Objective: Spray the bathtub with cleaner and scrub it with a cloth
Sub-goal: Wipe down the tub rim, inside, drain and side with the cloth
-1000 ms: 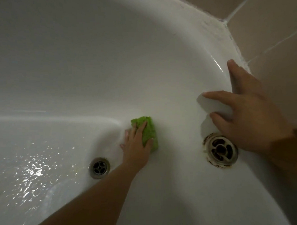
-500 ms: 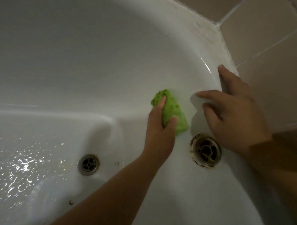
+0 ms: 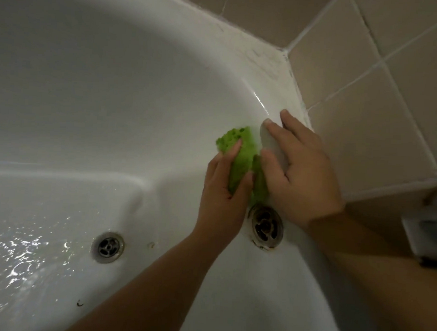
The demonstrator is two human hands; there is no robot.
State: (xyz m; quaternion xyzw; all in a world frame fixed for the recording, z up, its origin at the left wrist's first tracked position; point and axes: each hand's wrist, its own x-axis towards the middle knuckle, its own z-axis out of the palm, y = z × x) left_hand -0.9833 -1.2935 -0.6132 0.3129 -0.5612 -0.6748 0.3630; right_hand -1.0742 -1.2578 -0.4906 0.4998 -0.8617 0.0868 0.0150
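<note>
1. Bathtub (image 3: 95,90): white, fills most of the view; curved wall rises to a rim that meets the tiled wall (image 3: 380,102) at upper right. Floor at lower left is wet, with glints on it.
2. Floor drain (image 3: 107,247): round metal, set in the tub floor at lower left, well apart from both hands.
3. Left hand (image 3: 222,193): forearm comes up from the bottom centre. Fingers curled round a green cloth (image 3: 240,156), thumb on its right edge, pressing it against the tub wall.
4. Cloth is bunched, sits on the wall just above the overflow drain (image 3: 267,226) and between the two hands; its right edge touches the right hand.
5. Overflow drain: round metal fitting with rusty staining at the rim, partly covered by both wrists.
6. Right hand (image 3: 302,174): fingers spread and bent, gripping the tub rim, fingertips over the inner edge, thumb up on the rim top near the grout line.
7. Far right: a blurred grey object (image 3: 427,232) below the tiles; can't tell what it is.
</note>
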